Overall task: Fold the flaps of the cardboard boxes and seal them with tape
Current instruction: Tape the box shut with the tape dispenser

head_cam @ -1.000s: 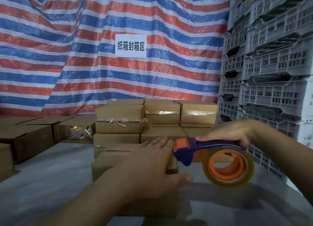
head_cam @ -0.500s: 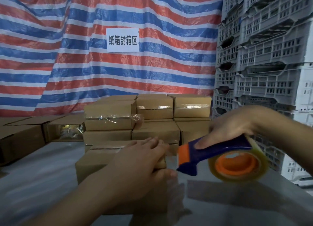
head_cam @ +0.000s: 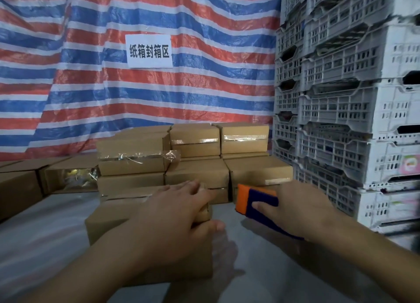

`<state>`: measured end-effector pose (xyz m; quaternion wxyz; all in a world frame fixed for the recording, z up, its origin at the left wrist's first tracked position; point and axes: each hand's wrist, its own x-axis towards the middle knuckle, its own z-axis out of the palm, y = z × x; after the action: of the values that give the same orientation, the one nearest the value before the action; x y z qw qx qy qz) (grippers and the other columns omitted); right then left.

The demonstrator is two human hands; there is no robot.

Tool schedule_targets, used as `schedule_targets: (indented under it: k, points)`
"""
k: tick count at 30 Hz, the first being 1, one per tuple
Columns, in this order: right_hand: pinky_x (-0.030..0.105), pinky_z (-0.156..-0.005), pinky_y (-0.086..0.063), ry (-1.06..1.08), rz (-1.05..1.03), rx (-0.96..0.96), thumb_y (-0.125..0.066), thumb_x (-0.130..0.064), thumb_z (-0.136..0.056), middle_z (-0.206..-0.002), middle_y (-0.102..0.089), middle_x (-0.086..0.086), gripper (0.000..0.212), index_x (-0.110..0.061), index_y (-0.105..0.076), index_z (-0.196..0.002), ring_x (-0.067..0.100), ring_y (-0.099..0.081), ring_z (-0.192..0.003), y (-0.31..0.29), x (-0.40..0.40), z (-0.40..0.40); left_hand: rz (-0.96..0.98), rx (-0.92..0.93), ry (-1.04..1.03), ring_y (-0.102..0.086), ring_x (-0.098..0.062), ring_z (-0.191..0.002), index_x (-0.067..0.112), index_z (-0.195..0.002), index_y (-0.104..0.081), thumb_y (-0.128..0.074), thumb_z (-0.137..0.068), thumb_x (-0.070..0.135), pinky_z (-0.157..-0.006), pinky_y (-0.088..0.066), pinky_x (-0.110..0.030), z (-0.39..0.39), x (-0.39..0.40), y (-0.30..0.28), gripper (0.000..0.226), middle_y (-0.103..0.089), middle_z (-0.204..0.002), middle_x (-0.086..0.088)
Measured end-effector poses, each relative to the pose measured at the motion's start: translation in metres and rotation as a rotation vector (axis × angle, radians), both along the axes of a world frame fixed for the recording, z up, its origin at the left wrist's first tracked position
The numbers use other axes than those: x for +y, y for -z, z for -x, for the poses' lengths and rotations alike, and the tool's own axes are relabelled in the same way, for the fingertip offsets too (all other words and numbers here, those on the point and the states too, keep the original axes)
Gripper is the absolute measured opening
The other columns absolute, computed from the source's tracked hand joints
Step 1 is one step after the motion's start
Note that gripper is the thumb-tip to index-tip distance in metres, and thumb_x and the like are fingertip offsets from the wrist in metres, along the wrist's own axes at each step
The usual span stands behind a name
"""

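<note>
From the head view, the left hand (head_cam: 179, 214) lies flat with straight fingers on the near cardboard box (head_cam: 109, 221), while the right hand (head_cam: 295, 209) grips the tape dispenser (head_cam: 256, 202) just right of it. Sealed boxes (head_cam: 195, 141) are stacked beyond; at far left an open box (head_cam: 70, 177) looks untaped.

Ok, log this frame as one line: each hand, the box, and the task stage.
left hand: presses box top | right hand: grips tape dispenser right of box | stage: sealing | sealed boxes stacked behind
</note>
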<state>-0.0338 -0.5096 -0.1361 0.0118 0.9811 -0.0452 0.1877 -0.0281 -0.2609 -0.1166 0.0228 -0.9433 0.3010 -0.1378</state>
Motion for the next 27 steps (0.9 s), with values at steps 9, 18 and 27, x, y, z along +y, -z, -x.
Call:
schedule_targets:
  k: [9,18,27]
  points:
    - [0.027,-0.058,-0.037,0.010,0.020,-0.005,-0.039,-0.081,-0.085,-0.078,-0.056,-0.009,0.053,-0.029,-0.045,-0.075,0.011,-0.048,-0.066,0.040,0.010,0.021,0.005,-0.001,0.014,-0.017,-0.013,-0.146,0.048,-0.143,-0.025,-0.031,-0.089,0.073,-0.118,-0.016,-0.036,0.004,0.000,-0.002,0.060,-0.015,-0.162,0.008]
    - [0.023,-0.079,-0.044,-0.184,-0.416,-0.222,-0.007,-0.077,-0.083,-0.097,-0.057,-0.012,0.075,-0.025,-0.056,-0.106,0.012,-0.056,-0.096,-0.006,0.037,0.030,0.000,0.042,0.018,-0.008,-0.010,-0.149,0.043,-0.152,0.009,-0.034,-0.084,0.080,-0.117,-0.007,-0.031,0.008,0.002,-0.005,0.089,-0.003,-0.164,0.009]
    - [0.015,-0.069,-0.051,-0.464,-1.767,0.220,-0.028,-0.061,-0.100,-0.088,-0.076,-0.007,0.045,-0.034,-0.062,-0.108,0.000,-0.069,-0.077,0.009,0.127,-0.010,0.481,0.360,0.003,-0.018,-0.016,-0.147,0.038,-0.153,0.012,-0.015,-0.105,0.041,-0.099,-0.021,-0.020,0.010,0.000,-0.020,0.055,-0.011,-0.164,0.002]
